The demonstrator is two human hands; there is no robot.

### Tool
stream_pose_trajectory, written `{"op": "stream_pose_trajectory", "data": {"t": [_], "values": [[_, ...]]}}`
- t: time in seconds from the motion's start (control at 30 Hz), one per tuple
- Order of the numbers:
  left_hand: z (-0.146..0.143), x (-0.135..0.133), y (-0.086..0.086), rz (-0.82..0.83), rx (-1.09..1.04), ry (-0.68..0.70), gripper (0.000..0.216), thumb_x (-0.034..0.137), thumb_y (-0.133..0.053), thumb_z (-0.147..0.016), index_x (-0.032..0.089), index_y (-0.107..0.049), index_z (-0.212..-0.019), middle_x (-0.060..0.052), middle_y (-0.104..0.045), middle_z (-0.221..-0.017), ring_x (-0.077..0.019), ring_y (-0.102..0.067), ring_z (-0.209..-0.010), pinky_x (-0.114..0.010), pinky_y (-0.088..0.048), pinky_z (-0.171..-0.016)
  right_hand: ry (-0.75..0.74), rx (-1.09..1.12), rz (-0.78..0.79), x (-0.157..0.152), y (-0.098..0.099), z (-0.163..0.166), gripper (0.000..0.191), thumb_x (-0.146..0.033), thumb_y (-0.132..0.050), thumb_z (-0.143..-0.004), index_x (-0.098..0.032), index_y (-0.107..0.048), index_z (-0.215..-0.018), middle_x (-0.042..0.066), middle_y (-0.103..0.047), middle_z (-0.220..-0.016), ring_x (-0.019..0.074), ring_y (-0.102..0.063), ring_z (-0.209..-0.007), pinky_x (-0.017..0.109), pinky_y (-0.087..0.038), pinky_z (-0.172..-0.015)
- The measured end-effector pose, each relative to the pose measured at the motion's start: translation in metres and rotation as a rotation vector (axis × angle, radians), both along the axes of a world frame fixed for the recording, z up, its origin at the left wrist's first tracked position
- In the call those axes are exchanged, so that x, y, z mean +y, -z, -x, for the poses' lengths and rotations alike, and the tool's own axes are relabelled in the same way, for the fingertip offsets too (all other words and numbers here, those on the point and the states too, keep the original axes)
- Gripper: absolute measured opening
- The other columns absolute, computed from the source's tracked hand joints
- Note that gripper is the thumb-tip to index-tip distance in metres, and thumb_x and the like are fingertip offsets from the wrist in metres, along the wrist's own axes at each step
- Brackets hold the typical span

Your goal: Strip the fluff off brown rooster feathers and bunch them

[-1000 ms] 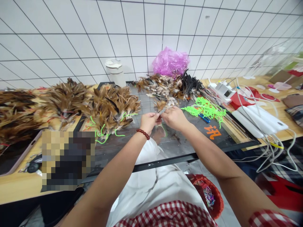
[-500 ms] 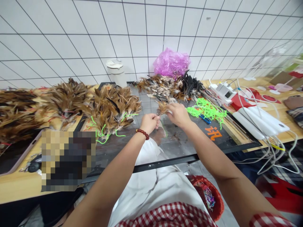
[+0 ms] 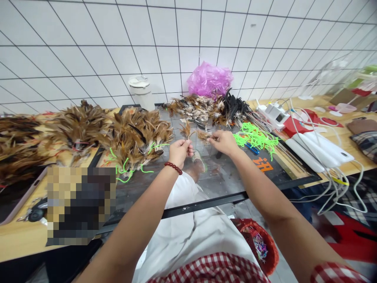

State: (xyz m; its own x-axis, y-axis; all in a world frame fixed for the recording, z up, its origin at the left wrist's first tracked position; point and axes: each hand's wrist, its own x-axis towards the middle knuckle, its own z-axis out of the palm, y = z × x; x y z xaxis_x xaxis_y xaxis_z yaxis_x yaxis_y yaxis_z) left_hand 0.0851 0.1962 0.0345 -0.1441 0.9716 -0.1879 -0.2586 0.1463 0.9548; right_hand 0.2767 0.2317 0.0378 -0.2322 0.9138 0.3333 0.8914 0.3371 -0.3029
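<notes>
My left hand (image 3: pixel 180 151) is closed in a pinch on a small brown feather (image 3: pixel 185 129) that stands up from its fingers. My right hand (image 3: pixel 224 142) pinches another brown feather (image 3: pixel 204 135) that points left. Both hands hover over a glass-topped mat (image 3: pixel 224 181), a little apart from each other. Just beyond them lies a loose heap of mixed brown and black feathers (image 3: pixel 206 107). A tangle of bright green cord (image 3: pixel 255 135) lies right of my right hand.
Bundles of brown feathers tied with green cord (image 3: pixel 138 135) lie left, more feather bundles (image 3: pixel 44 133) further left. A white lidded cup (image 3: pixel 141 92) and pink plastic bag (image 3: pixel 209 79) stand by the tiled wall. White devices with cables (image 3: pixel 318 147) lie right. A red basket (image 3: pixel 259 243) sits below.
My hands have drawn apart, and each now holds its own feather. The left hand lifted slightly with its feather upright.
</notes>
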Motion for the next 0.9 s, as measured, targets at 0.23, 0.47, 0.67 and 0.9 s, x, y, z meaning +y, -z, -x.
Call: {"op": "stream_pose_trajectory", "data": {"t": [0.23, 0.47, 0.67, 0.9], "values": [[0.003, 0.002, -0.002, -0.036, -0.203, -0.111, 0.015, 0.024, -0.068, -0.073, 0.012, -0.058, -0.074, 0.003, -0.056, -0.058, -0.0046, -0.050, -0.048, -0.017, -0.041, -0.048, 0.274, 0.005, -0.184, 0.007, 0.000, -0.023, 0.029, -0.028, -0.049, -0.085, -0.020, -0.065, -0.108, 0.011, -0.061, -0.115, 0.0294, -0.049, -0.107, 0.041, -0.033, -0.087], [0.003, 0.001, -0.004, -0.044, -0.236, -0.121, 0.016, 0.023, -0.069, -0.073, 0.012, -0.059, -0.073, 0.002, -0.056, -0.057, -0.0046, -0.050, -0.047, -0.018, -0.041, -0.048, 0.234, -0.169, -0.018, 0.002, 0.006, -0.008, 0.027, -0.031, -0.047, -0.088, -0.022, -0.068, -0.103, 0.011, -0.063, -0.107, 0.0280, -0.050, -0.101, 0.039, -0.033, -0.081], [0.004, 0.001, -0.004, -0.057, -0.270, -0.130, 0.013, 0.020, -0.068, -0.073, 0.010, -0.059, -0.072, 0.002, -0.055, -0.056, -0.0055, -0.050, -0.046, -0.018, -0.041, -0.046, 0.029, -0.224, 0.092, -0.007, 0.002, 0.004, 0.019, -0.024, -0.050, -0.085, -0.022, -0.068, -0.090, 0.007, -0.067, -0.098, 0.0234, -0.055, -0.096, 0.032, -0.033, -0.077], [0.004, 0.003, -0.001, -0.064, -0.271, -0.145, 0.012, 0.020, -0.067, -0.073, 0.011, -0.059, -0.072, 0.002, -0.056, -0.056, -0.0055, -0.050, -0.046, -0.018, -0.040, -0.045, 0.047, -0.162, 0.057, -0.011, 0.000, 0.009, 0.018, -0.020, -0.046, -0.086, -0.020, -0.064, -0.090, 0.008, -0.068, -0.100, 0.0229, -0.058, -0.094, 0.031, -0.035, -0.074]]}}
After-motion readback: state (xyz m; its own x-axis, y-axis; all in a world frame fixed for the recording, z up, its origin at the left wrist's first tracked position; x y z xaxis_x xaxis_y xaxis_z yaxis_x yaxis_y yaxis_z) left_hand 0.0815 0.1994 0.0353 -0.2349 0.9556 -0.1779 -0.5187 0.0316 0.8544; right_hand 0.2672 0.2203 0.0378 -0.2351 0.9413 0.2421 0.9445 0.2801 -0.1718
